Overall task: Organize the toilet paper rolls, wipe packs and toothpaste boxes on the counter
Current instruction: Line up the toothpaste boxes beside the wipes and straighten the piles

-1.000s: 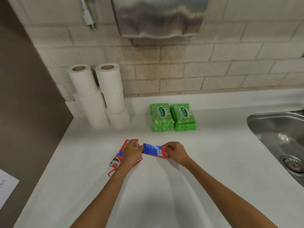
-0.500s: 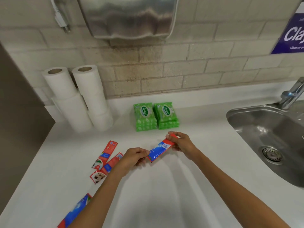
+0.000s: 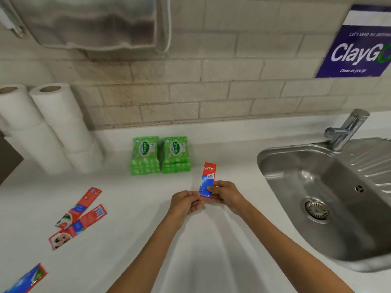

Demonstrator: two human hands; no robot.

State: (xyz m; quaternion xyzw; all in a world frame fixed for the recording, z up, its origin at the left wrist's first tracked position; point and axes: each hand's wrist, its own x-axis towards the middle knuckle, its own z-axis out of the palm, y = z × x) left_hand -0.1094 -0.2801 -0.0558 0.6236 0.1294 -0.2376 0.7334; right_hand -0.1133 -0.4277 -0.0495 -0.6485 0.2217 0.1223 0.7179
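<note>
Together left hand [image 3: 186, 203], right hand [image 3: 225, 194] pinch toothpaste box [image 3: 208, 174].

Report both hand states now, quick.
Left hand: fingers curled, pinching the lower end of the toothpaste box.
Right hand: grips the same toothpaste box, thumb across its front.

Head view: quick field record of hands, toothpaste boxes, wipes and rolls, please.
left hand: pinches near end of held toothpaste box
right hand: grips the same end
held toothpaste box: points toward wall, right of wipe packs
loose toothpaste boxes: three on the left, two touching
wipe packs: two stacks side by side
toilet paper rolls: two stacks, far left
</note>
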